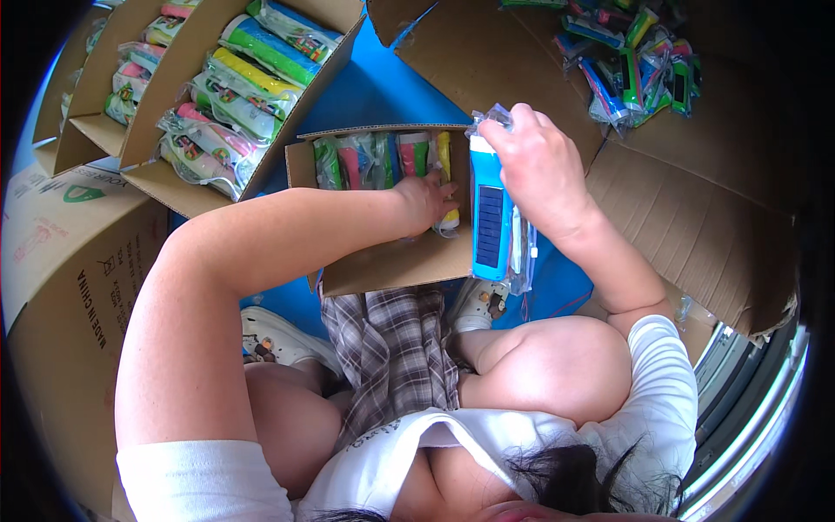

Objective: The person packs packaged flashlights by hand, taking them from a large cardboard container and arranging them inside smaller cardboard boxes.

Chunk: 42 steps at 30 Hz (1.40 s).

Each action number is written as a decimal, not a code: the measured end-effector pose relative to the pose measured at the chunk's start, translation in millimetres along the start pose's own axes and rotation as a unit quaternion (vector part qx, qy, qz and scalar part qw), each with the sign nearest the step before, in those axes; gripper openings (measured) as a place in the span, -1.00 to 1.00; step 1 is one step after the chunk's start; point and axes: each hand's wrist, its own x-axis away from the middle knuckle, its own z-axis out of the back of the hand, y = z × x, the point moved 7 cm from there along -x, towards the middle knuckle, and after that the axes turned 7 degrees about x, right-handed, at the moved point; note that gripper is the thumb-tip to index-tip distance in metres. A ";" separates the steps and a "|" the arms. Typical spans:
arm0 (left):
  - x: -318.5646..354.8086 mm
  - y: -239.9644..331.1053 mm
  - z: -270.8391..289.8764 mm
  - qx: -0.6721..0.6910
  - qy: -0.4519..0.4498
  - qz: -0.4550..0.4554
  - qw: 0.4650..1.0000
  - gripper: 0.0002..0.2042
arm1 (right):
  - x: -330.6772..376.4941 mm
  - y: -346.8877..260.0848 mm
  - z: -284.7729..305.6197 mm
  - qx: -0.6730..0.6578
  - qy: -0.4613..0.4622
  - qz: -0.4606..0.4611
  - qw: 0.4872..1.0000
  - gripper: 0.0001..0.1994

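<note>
Head view, so we're looking straight down at a small open carton [383, 265] sitting just past the person's knees, and the bit that matters imo is how the blue flashlight [491, 217] lines up with it. The right hand [537, 170] has that flashlight pinched by its top end through the clear bag, thumb on one side and fingers over the other, with the dark ribbed panel [490, 228] facing up at the camera. Its long axis runs near to far, pretty much parallel to the bagged pieces [352, 163] lined up in the carton. In the picture it overlaps the carton's right-hand wall, and I honestly can't tell whether it's above that edge or just outside it. The right hand is obviously the nearer one, at the far end of the flashlight. The left hand [426, 198] is a bit to the left, reaching into the carton with fingers spread over the yellow piece [445, 150] at the right end of the row; looks like contact, but can't tell if it's actually gripping. Past all that there's a bigger divided carton [300, 111] up left, and a loose pile [639, 65] of bagged bits on cardboard [696, 204] up right.
</note>
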 end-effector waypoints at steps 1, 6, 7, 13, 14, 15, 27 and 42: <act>1.3 -0.1 3.0 -0.002 0.000 0.003 1.000 -0.18 | -1.6 -2.3 -0.8 0.036 -0.021 -0.009 0.999 -0.80; -4.3 -1.8 -4.8 0.015 -0.015 0.028 0.999 -0.29 | 16.4 -9.7 8.1 -0.127 -0.030 -0.025 0.991 -0.56; -4.6 -1.2 -0.7 0.026 -0.002 0.045 0.999 -0.37 | 25.4 -7.4 0.7 -0.163 -0.011 -0.072 0.984 -0.44; -23.9 8.9 38.3 0.042 0.184 -0.023 0.982 -0.43 | 51.3 -6.2 -12.9 -0.469 0.130 -0.073 0.871 -0.04; -11.0 11.5 67.7 0.170 0.222 -0.038 0.959 -0.42 | 53.3 -8.8 -16.8 -0.546 0.126 -0.085 0.824 -0.03; -19.1 9.5 61.0 0.167 0.224 -0.040 0.959 -0.42 | 49.5 -17.1 -21.4 -0.608 0.062 -0.087 0.787 -0.04; -4.3 4.0 19.2 -0.032 0.035 0.045 0.998 -0.56 | 16.6 18.6 -102.2 -0.276 -0.107 -0.182 0.938 -0.45; -9.4 -6.5 10.9 -0.015 0.083 0.015 0.996 -0.33 | 30.9 -17.9 -72.9 -0.053 -0.140 -0.078 0.986 -0.31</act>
